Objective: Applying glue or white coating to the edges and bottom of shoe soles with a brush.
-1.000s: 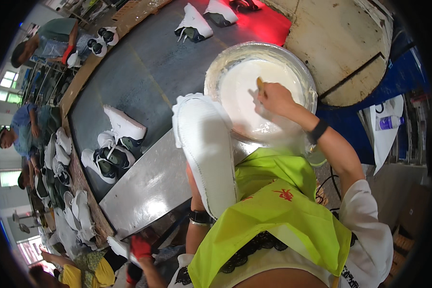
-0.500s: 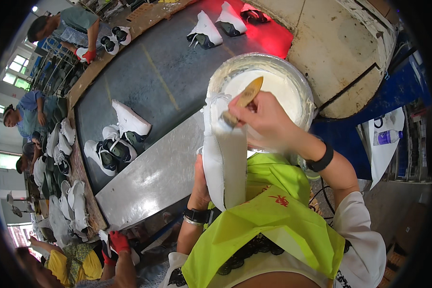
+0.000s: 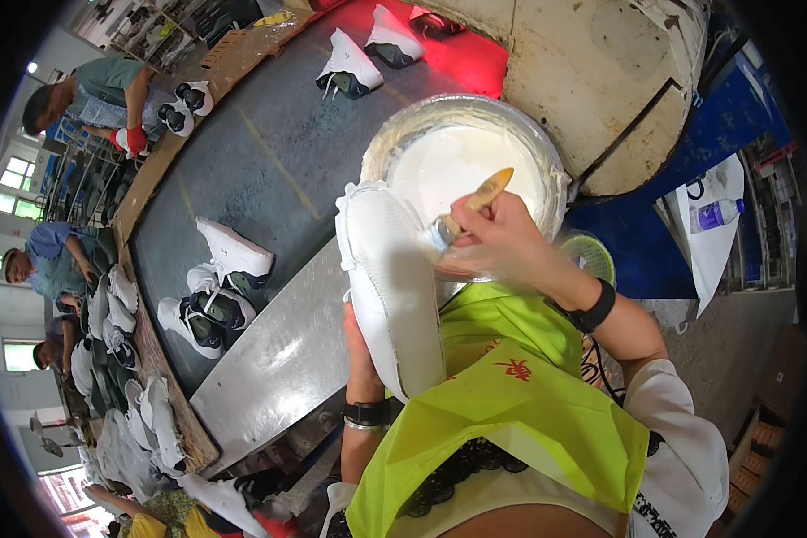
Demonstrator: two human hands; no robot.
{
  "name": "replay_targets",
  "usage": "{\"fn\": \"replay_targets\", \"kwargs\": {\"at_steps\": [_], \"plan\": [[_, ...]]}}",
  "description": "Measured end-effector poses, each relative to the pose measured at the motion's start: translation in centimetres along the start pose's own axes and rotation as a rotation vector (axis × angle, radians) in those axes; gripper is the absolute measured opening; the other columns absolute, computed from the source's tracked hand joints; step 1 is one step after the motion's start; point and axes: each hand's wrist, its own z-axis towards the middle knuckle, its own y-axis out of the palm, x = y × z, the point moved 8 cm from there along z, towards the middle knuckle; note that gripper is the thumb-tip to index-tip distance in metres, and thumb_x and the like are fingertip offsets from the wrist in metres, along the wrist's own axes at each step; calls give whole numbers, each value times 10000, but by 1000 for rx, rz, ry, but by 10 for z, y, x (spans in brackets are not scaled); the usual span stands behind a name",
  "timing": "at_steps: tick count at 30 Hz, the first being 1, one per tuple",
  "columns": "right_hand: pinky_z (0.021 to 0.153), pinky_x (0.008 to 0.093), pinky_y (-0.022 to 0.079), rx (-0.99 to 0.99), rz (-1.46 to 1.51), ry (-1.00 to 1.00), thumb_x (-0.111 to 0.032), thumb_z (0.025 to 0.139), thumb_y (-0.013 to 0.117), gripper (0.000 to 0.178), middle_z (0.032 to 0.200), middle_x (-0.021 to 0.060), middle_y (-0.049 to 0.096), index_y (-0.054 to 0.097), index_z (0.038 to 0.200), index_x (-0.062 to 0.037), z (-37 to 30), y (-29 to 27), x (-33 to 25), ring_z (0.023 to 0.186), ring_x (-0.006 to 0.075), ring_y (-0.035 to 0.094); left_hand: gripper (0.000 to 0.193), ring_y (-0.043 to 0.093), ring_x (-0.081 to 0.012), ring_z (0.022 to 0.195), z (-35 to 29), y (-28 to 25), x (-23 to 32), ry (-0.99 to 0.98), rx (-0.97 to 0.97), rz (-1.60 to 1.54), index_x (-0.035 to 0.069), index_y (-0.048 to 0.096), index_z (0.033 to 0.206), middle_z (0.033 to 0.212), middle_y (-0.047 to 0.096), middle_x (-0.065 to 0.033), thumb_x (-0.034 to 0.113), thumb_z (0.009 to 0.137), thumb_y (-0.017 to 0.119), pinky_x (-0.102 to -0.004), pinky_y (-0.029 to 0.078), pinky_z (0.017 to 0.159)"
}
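Observation:
My left hand is wrapped round the left side of a white shoe, its broad, smooth underside turned up toward me. Only part of that hand shows; the shoe covers the fingers. In my right hand a flat paintbrush with a wooden handle is pinched between thumb and fingers. Its pale bristles are blurred and sit at the shoe's right edge; whether they touch it I cannot tell. Just beyond, a round pot with a crusted rim holds white liquid.
A dark conveyor belt carries white-and-dark shoes at left and more shoes farther off. A metal ledge runs along its near side. Co-workers stand along the left. A purple-labelled bottle is at right.
The brush has moved from the shoe's upturned surface to its right edge. My view has shifted a little, and the red-gloved worker at lower left has mostly slipped out of sight.

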Motion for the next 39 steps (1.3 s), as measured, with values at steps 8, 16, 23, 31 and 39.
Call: {"fn": "replay_targets", "kwargs": {"at_steps": [8, 16, 23, 31, 39], "plan": [[689, 300, 499, 95, -212, -521, -164, 887, 619, 193, 799, 122, 661, 646, 927, 23, 31, 15, -60, 772, 169, 642, 663, 560, -267, 1161, -1, 15, 12, 12, -49, -17, 19, 342, 1423, 1337, 513, -158, 521, 999, 252, -403, 480, 966], [731, 281, 499, -156, -200, -271, -185, 871, 634, 213, 863, 106, 671, 643, 953, 11, -8, 29, -47, 783, 159, 635, 600, 606, -222, 1085, -10, 2, 19, 31, 127, 198, -10, 390, 1383, 1267, 565, -156, 456, 1012, 324, -350, 497, 921], [692, 316, 490, -32, -336, -440, -193, 872, 631, 246, 813, 157, 664, 636, 927, 47, 15, 29, -81, 741, 215, 635, 613, 643, -207, 984, -25, 1, 18, 24, 287, 290, -71, 525, 1256, 1146, 634, -162, 467, 972, 449, -317, 517, 830], [693, 263, 496, -283, -544, -287, -124, 884, 609, 188, 850, 80, 668, 634, 974, 40, -7, 39, -76, 767, 114, 613, 573, 662, -175, 831, -36, 6, 25, 10, 333, 398, -91, 602, 1131, 988, 677, -139, 443, 940, 525, -283, 522, 725], [638, 350, 478, -257, -530, -391, -162, 840, 612, 223, 723, 189, 638, 618, 880, 58, -12, 30, -89, 659, 271, 627, 546, 661, -177, 841, -33, 4, 21, -19, 340, 409, -79, 601, 1140, 996, 675, -137, 425, 950, 517, -285, 521, 737]]}}
